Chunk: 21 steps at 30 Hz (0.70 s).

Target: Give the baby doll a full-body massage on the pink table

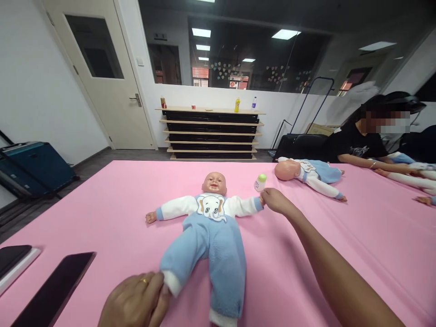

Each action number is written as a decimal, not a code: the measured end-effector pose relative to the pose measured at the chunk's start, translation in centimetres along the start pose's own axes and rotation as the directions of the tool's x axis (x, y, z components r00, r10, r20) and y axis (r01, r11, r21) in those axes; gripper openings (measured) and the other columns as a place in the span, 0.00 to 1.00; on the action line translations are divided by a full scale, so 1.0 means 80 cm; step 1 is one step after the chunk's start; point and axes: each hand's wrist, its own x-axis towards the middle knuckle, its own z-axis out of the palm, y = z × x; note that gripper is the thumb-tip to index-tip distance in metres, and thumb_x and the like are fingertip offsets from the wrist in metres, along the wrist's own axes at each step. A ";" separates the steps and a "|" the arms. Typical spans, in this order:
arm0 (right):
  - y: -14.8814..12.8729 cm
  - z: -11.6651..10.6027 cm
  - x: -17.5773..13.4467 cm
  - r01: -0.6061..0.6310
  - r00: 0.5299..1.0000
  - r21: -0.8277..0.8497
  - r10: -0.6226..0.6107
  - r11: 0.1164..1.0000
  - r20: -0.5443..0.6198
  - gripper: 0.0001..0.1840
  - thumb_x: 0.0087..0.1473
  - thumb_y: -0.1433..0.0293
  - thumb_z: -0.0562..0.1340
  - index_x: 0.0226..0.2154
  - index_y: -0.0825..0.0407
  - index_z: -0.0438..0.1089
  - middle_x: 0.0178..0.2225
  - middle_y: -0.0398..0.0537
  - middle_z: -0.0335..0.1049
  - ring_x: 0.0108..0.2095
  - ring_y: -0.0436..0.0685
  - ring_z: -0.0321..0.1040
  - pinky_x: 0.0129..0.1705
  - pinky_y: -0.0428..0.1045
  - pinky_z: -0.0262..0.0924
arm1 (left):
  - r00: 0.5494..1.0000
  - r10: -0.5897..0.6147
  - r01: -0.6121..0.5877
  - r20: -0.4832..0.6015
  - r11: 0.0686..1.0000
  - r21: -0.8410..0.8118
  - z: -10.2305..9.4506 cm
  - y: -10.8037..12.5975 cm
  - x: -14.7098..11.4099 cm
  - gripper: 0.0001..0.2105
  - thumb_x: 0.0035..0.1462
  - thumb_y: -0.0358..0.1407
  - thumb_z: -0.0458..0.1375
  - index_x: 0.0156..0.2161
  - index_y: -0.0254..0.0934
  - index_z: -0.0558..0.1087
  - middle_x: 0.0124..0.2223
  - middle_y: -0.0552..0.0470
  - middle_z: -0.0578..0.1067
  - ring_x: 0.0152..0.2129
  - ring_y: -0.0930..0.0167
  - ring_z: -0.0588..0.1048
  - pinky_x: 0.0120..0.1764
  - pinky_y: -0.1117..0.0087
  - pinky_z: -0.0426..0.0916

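On its back on the pink-covered table (112,200) lies a baby doll (214,218), head away from me. It wears a white and light blue outfit with an elephant face on the chest. My left hand (136,299), with a ring on one finger, is closed round the doll's foot at the leg on the left; the foot itself is hidden. My right hand (275,200) pinches the doll's hand at the end of the outstretched arm on the right. Just beyond my right hand stands a small white bottle (260,182) with a green cap.
A second doll (306,173) lies at the table's far right, near a person in a black shirt (354,143) whose arms reach toward another doll. Phones (54,288) lie at the near left. Behind the table stands a low shelf (211,110) with bottles on top.
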 end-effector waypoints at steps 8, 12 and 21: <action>-0.224 0.048 0.045 0.341 0.886 -0.303 -0.196 0.890 0.421 0.10 0.37 0.76 0.64 0.29 0.59 0.74 0.33 0.56 0.74 0.38 0.63 0.70 0.42 0.53 0.62 | 0.989 0.095 -0.093 0.116 0.995 -0.019 0.120 0.045 0.142 0.08 0.57 0.32 0.50 0.27 0.37 0.64 0.20 0.51 0.68 0.17 0.67 0.68 0.22 0.66 0.57; -0.246 0.074 0.057 0.399 0.828 -0.345 -0.172 0.850 0.534 0.11 0.36 0.77 0.66 0.29 0.59 0.76 0.32 0.52 0.75 0.38 0.61 0.71 0.44 0.52 0.62 | 0.984 0.077 -0.076 0.160 0.997 -0.013 0.161 0.053 0.148 0.07 0.58 0.32 0.49 0.29 0.36 0.65 0.21 0.50 0.70 0.17 0.66 0.70 0.21 0.66 0.57; -0.057 0.002 0.034 0.225 0.966 -0.307 -0.171 0.925 0.194 0.14 0.53 0.75 0.55 0.36 0.65 0.73 0.42 0.64 0.71 0.41 0.60 0.69 0.38 0.46 0.57 | 0.993 0.113 -0.114 -0.012 0.992 -0.048 0.041 0.023 0.047 0.06 0.57 0.28 0.52 0.29 0.38 0.66 0.23 0.56 0.69 0.19 0.70 0.69 0.27 0.66 0.60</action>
